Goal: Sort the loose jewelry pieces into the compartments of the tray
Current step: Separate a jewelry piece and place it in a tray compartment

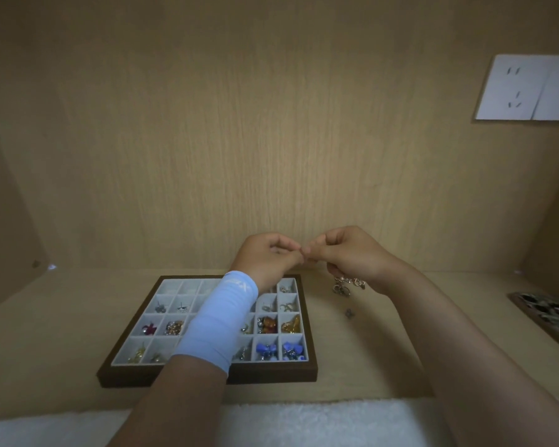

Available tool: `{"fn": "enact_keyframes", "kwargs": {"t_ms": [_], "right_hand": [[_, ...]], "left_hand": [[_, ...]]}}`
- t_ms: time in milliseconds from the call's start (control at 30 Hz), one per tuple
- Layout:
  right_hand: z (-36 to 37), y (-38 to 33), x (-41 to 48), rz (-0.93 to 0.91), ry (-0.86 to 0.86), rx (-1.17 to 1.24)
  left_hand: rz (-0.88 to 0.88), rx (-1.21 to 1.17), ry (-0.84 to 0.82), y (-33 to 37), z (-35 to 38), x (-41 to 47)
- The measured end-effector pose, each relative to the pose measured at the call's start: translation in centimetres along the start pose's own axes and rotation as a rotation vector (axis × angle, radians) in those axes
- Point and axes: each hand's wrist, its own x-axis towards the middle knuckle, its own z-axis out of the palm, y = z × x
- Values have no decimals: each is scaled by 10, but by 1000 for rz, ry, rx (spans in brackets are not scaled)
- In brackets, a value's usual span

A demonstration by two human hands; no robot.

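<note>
Filling well along: most tray (207,376) compartments hold pieces. Chain (349,283) hangs gripped in right hand (352,256); left hand (268,258) curls against it, contents unclear. One small piece (349,313) lies loose, right.

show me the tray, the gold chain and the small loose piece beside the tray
tray (271,375), head view, front edge of its dark frame
gold chain (347,285), head view, dangling links
small loose piece (349,313), head view, its middle

A back wall (271,124) of light wood, its grain running vertical, rose behind the pale table (368,366). A white socket plate (526,88) sat high on the right. Along the near edge lay a white fluffy cloth (304,421), perhaps a towel.
</note>
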Motion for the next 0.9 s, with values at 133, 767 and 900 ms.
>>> {"fn": "enact_keyframes", "kwargs": {"t_ms": [133, 767, 900], "right_hand": [[6, 5, 5, -6, -37, -159], [5, 2, 2, 2, -78, -605], [-31, 15, 3, 86, 55, -722]], "left_hand": [[-27, 181, -138, 5, -17, -1], [25, 579, -187, -5, -2, -4], [82, 515, -192, -8, 17, -8]]}}
